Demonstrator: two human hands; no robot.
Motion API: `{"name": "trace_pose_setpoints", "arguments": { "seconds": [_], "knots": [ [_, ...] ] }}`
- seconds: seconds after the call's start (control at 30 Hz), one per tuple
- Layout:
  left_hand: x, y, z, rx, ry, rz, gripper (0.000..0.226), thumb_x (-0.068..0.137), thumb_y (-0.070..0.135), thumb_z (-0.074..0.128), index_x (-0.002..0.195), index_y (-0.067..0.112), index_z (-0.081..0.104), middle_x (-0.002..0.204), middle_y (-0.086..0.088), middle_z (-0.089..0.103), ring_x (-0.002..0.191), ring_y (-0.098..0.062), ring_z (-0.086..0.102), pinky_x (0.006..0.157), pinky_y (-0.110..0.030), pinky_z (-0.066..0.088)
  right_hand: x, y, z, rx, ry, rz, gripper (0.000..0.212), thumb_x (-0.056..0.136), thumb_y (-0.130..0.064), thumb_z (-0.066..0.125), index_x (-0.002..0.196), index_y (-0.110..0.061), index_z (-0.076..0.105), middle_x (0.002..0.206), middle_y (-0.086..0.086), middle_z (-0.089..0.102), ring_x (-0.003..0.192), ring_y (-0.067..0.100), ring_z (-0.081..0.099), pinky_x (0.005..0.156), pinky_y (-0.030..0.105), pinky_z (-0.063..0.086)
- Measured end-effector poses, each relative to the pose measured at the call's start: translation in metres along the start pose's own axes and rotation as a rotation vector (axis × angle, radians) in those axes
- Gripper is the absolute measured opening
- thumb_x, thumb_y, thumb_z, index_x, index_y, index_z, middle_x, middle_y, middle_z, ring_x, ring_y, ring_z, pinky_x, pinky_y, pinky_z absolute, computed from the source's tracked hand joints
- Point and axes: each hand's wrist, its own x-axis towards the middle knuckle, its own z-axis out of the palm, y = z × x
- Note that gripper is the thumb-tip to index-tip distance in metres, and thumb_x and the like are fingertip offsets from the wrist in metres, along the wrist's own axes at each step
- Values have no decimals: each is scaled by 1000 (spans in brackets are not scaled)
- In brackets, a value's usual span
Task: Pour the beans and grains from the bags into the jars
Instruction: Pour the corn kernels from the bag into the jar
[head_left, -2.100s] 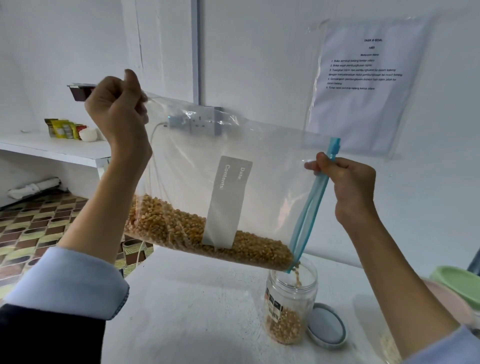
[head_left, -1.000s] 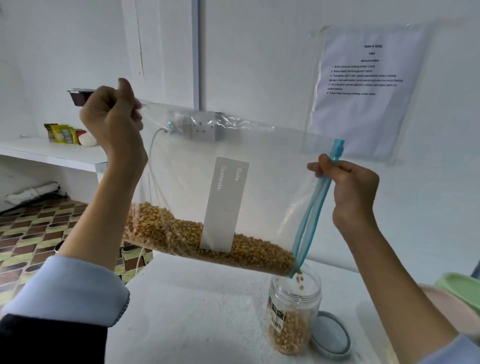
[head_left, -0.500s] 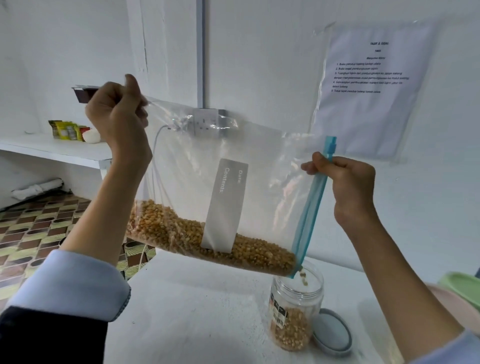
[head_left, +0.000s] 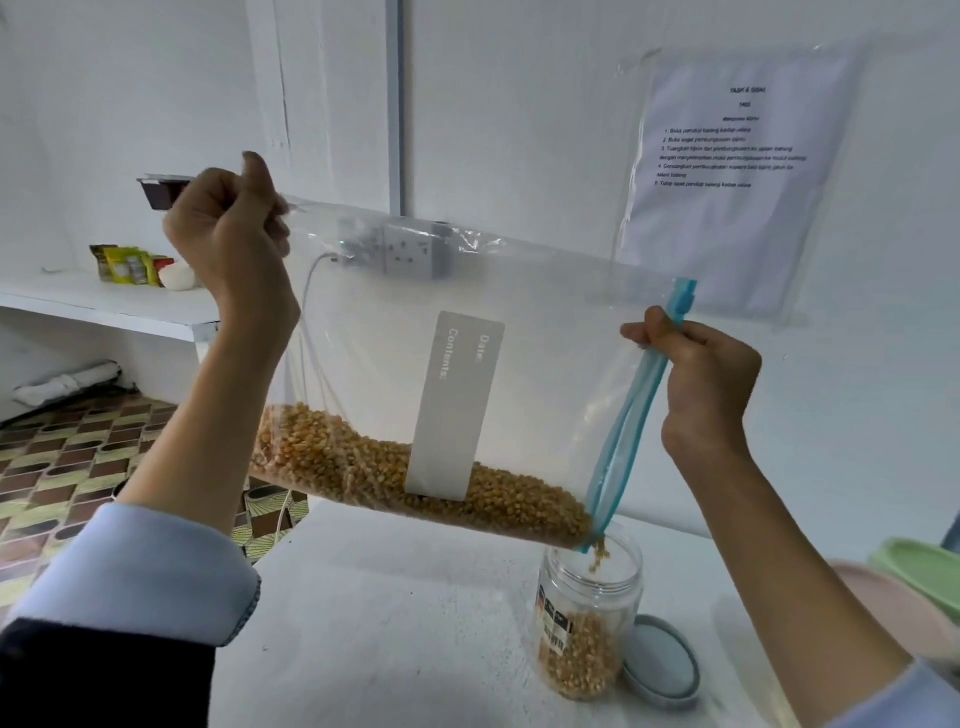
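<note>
- A clear zip bag (head_left: 545, 364) is held up above a white table (head_left: 389, 623), turned on its side, with its blue zip edge (head_left: 631, 421) at the right and slanting downward.
- Yellow kernels (head_left: 363, 467) are gathered along the lower side of the bag, sloping toward the lower end of the zip edge.
- A grey label (head_left: 457, 405) printed "Date" and "Contents" is seen on the bag's face, turned sideways.
- The bag's lowest corner is positioned directly over the mouth of an open clear jar (head_left: 589, 623); a few kernels are seen falling from that corner into the jar.
- The jar stands upright on the table and is roughly a third filled with kernels; a barcode sticker is carried on its side.
- The upper left corner of the bag is pinched in the left hand (head_left: 228, 244), whose fingers are curled tightly round the plastic.
- The zip edge is gripped near its upper end by the right hand (head_left: 706, 384), with the fingers closed round the blue strip.
- A round grey-blue lid (head_left: 662, 665) lies flat on the table just beside the jar, on its right.
- A printed sheet in a plastic sleeve (head_left: 737, 171) is fixed to the wall behind, and a wall socket (head_left: 410, 249) is visible through the bag.
</note>
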Motion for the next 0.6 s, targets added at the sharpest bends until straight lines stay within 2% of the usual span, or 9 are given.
{"name": "trace_pose_setpoints", "arguments": {
  "seconds": [0.1, 0.2, 0.27, 0.33, 0.4, 0.5, 0.6],
  "knots": [
    [-1, -1, 2, 1, -1, -5, 40, 87, 9, 61, 52, 12, 42, 42, 7, 49, 40, -11, 37, 41, -24, 27, 0, -2, 1, -24, -55, 9, 17, 85, -17, 70, 68, -19, 71, 64, -12, 71, 76, 6, 64, 71, 8, 45],
    [-1, 0, 3, 1, -1, 0, 39, 87, 9, 60, 53, 12, 42, 42, 8, 49, 39, -11, 37, 41, -24, 27, 3, 0, -1, -26, -18, 11, 18, 86, -18, 69, 68, -20, 71, 65, -14, 71, 76, 5, 64, 72, 10, 44],
    [-1, 0, 2, 3, -3, 2, 39, 87, 8, 60, 53, 12, 42, 42, 8, 49, 39, -11, 37, 41, -24, 27, 5, 0, -2, -40, -56, 16, 17, 87, -19, 69, 69, -20, 71, 66, -13, 71, 75, 4, 63, 72, 10, 45],
    [-2, 0, 4, 7, -3, 6, 40, 87, 8, 60, 52, 12, 42, 41, 8, 49, 39, -12, 37, 42, -24, 28, 6, 1, 0, -72, -96, 33, 17, 86, -19, 69, 69, -20, 71, 71, -9, 72, 78, 6, 62, 71, 8, 44],
    [-2, 1, 6, 18, 3, 13, 39, 86, 9, 61, 53, 11, 42, 41, 9, 48, 39, -12, 38, 42, -25, 28, 9, 2, 0, -69, -67, 35, 18, 87, -19, 69, 69, -19, 71, 77, -6, 71, 78, 6, 62, 75, 12, 44],
    [-2, 0, 5, 27, 7, 10, 37, 86, 9, 61, 54, 10, 43, 43, 7, 50, 39, -12, 38, 42, -25, 29, 10, 2, 2, -90, -117, 58, 17, 86, -19, 69, 70, -18, 71, 71, -10, 71, 79, 7, 62, 74, 11, 42],
    [-4, 0, 4, 19, 1, 10, 36, 85, 9, 61, 54, 10, 44, 43, 6, 51, 39, -12, 37, 41, -25, 28, 11, 8, 2, -40, -29, 77, 18, 86, -18, 69, 68, -17, 70, 63, -13, 70, 76, 7, 62, 73, 13, 45]
  ]
}}
